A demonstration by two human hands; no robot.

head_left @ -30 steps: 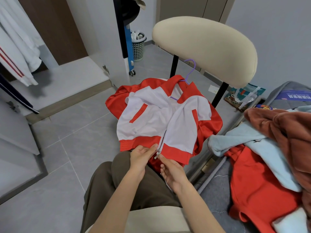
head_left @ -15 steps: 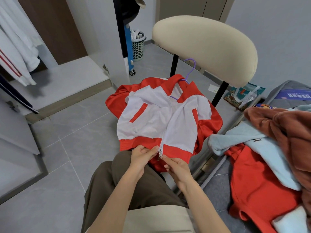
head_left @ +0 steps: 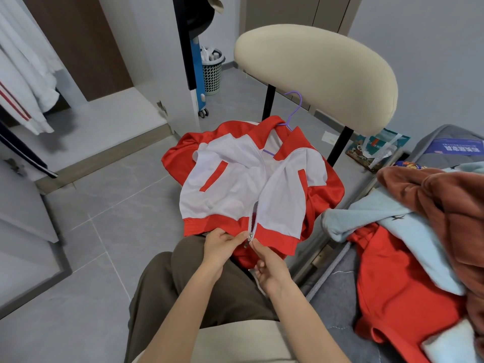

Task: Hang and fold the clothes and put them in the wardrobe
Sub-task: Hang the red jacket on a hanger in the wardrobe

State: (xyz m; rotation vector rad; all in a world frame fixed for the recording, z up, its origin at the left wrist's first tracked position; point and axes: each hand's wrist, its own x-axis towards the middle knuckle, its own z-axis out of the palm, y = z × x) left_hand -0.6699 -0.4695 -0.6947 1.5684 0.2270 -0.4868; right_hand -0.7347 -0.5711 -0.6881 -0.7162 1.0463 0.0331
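1. Jacket [head_left: 230, 184] placement comes first: it lies front-up over the seat of the chair [head_left: 314, 74] straight ahead of you. Its red hem [head_left: 209, 225] is the edge nearest you.
2. Your left hand [head_left: 220, 244] pinches the hem just left of the zipper, fingers curled onto the cloth. Your right hand [head_left: 269, 268] pinches the hem just right of it and sits a little nearer to you.
3. The slider [head_left: 250, 236] sits at the hem, touching both sets of fingertips. Your right thumb and forefinger lie directly below it, so by my reading that hand is better placed to take it.
4. The zipper track [head_left: 254, 216] runs from near to far, leaning slightly right. Closing it likely means pulling straight away from you along that line while your left hand anchors the hem.
5. Farthest away, the collar [head_left: 265, 123] lies open. The purple hanger [head_left: 295, 111] pokes its hook out just beneath the chair's backrest.
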